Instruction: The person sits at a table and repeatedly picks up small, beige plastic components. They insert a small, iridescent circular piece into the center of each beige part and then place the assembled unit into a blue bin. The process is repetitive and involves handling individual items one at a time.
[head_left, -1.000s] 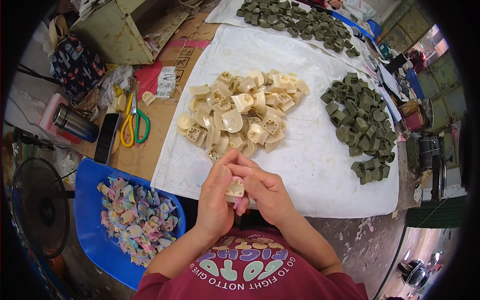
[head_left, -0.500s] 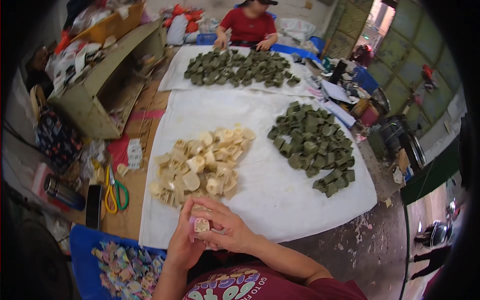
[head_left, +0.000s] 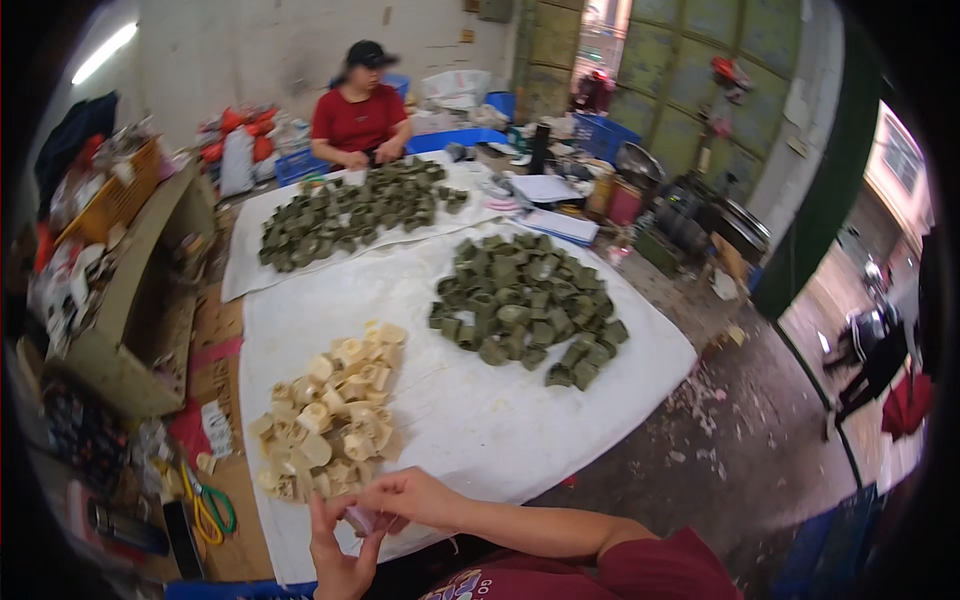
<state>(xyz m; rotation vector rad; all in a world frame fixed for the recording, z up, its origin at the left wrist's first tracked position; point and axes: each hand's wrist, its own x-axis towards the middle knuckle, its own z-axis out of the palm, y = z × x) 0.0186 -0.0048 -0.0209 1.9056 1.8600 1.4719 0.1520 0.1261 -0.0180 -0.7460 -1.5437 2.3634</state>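
At the near edge of the white-covered table, my hands are together around a small pale pink piece (head_left: 359,519), mostly hidden by my fingers. My left hand (head_left: 338,548) holds it between thumb and fingers from below and the left. Over its top, my right hand (head_left: 408,498) has its fingers bent and pressed together against the piece. What the piece is exactly cannot be made out. Just beyond my hands lies a heap of cream-coloured plastic parts (head_left: 335,410), hollow and cup-like. Farther right is a pile of dark green square plastic parts (head_left: 525,300).
Across the table (head_left: 470,420), a person in red (head_left: 362,118) sits behind another green pile (head_left: 350,215). At left lie scissors (head_left: 207,505), a dark phone (head_left: 183,540) and a flask (head_left: 125,528). A metal cabinet (head_left: 130,330) borders the left side; papers (head_left: 555,222) lie at the far right.
My view has swung up and to the right, so the table sits lower and farther left. My hands have turned around the piece; its cream square face no longer shows.
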